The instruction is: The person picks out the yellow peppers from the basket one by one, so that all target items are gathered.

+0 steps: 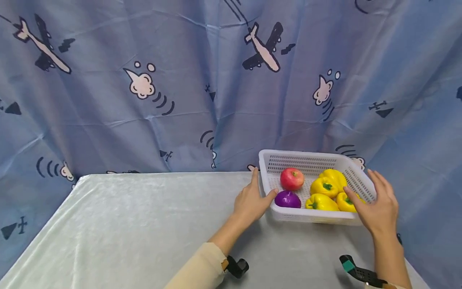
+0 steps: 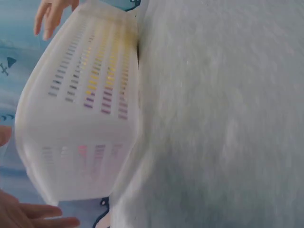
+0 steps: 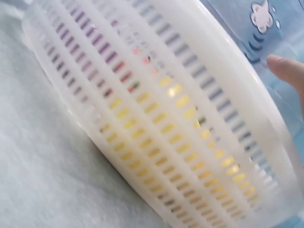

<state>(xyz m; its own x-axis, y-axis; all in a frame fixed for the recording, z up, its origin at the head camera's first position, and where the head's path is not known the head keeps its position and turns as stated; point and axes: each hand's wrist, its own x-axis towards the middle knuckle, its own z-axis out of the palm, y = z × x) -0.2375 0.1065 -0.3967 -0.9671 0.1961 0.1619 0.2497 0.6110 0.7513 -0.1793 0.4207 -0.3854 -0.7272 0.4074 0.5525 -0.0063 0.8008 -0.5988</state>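
Note:
A white plastic basket (image 1: 299,154) with slotted walls stands at the back right of the table. Inside it, a red apple (image 1: 292,179) lies at the left, behind a purple onion (image 1: 287,200). Several yellow bell peppers (image 1: 323,202) fill its right half. My left hand (image 1: 250,202) is at the basket's left end, thumb by the front corner and index finger straight along the side. At the opposite end, my right hand (image 1: 380,206) has its fingers spread outside the wall and its thumb over the rim. The right wrist view shows that thumb (image 3: 287,71) apart from the basket wall.
A pale velvety cloth (image 1: 144,224) covers the table. Right behind the table's back edge hangs a blue curtain (image 1: 187,80) printed with planes and clouds. Black straps with small devices (image 1: 237,267) are worn on both wrists.

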